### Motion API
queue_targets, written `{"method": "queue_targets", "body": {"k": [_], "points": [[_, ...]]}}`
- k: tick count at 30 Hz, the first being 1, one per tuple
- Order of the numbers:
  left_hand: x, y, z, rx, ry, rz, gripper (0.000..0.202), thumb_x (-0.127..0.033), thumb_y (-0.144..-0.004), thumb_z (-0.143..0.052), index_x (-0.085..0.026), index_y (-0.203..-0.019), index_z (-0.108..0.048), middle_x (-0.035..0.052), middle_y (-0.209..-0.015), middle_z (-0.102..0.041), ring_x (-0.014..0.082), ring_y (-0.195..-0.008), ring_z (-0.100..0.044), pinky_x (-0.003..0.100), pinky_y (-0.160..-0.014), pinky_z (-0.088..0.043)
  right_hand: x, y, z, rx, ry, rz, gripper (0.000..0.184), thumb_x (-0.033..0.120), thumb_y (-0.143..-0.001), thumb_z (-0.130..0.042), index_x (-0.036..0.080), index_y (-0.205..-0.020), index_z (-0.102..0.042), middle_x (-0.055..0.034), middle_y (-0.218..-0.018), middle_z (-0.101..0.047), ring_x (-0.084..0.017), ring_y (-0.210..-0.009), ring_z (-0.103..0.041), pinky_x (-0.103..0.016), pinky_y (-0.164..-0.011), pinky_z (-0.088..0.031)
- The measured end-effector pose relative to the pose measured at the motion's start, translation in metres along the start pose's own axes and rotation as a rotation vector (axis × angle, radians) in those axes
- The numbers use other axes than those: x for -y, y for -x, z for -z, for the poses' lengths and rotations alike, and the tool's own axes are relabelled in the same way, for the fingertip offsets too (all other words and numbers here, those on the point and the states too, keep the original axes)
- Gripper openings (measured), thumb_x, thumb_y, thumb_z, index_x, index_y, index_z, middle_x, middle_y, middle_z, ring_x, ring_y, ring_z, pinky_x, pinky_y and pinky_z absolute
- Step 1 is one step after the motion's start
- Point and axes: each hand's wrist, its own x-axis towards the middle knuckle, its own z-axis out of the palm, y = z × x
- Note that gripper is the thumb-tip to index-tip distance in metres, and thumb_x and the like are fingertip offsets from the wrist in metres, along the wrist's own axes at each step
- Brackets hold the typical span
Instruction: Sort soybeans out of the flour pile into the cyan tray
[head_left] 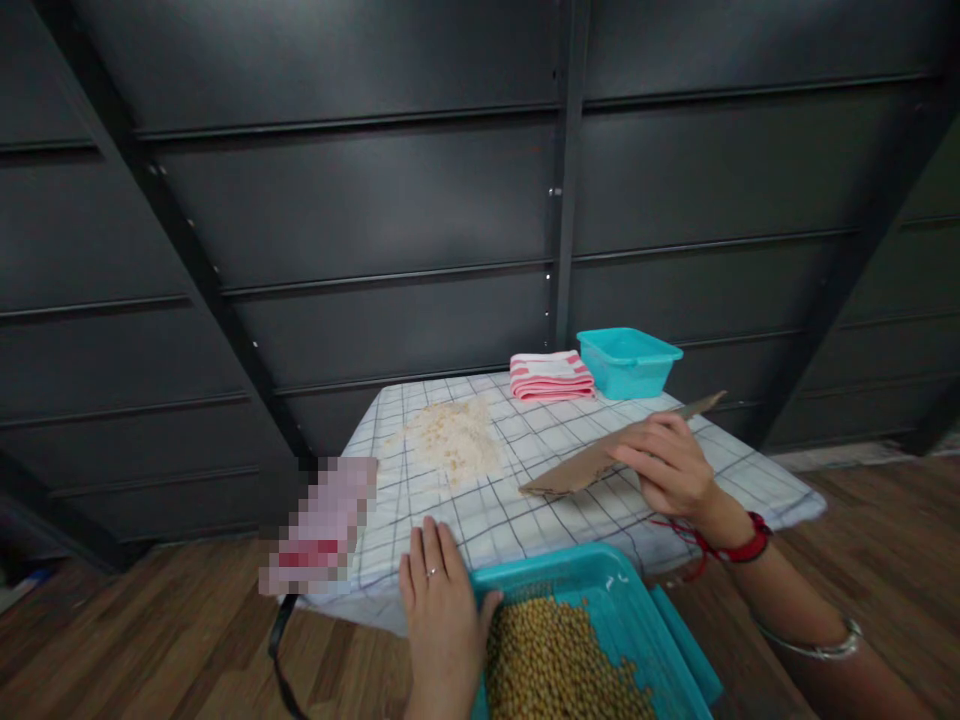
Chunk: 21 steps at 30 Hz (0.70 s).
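Observation:
My right hand (670,463) pinches a flat piece of brown cardboard (577,468), which it holds tilted over the checked tablecloth. My left hand (442,605) is at the left side of a turquoise plastic basket (615,580), thumb hooked over the rim and fingers stretched along the outside. Inside the basket lies a heap of yellowish-brown soybeans (551,660); its near end is cut off by the frame. A pale, powdery pile with small yellowish bits (457,438) is spread on the cloth, left of the cardboard.
Toward the back of the table (420,520) lies a folded pink-and-white striped towel (551,376), beside a second turquoise container (630,365). A blurred pinkish item (330,510) with a dark strap sits at the left edge. Behind stands a dark panelled wall (390,200).

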Motion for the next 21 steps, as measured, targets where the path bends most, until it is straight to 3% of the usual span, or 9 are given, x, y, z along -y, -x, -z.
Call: {"method": "queue_targets", "body": {"k": [11,21], "points": [[0.000,-0.001,0.002,-0.030,-0.012,-0.011,0.068,-0.027,-0.060,-0.065,0.003,-0.117,-0.046,0.0242,-0.123,-0.050,0.0373,-0.115,-0.042,0.049,-0.093,-0.036,0.008,-0.002,0.010,-0.006,0.035,-0.011,0.037,-0.002,-0.067,-0.035,0.019,-0.091,-0.054,-0.0027,-0.073,-0.059,-0.014,-0.068,-0.054,-0.033,-0.065,-0.038],[-0.001,-0.003,0.007,0.036,-0.009,0.014,0.067,-0.027,-0.060,-0.065,0.002,-0.118,-0.045,0.0249,-0.125,-0.048,0.0362,-0.117,-0.041,0.049,-0.094,-0.035,0.015,0.001,0.021,0.082,0.122,-0.015,0.038,-0.003,-0.065,-0.036,0.017,-0.092,-0.054,-0.0036,-0.072,-0.059,-0.015,-0.067,-0.054,-0.033,-0.065,-0.040]]}}
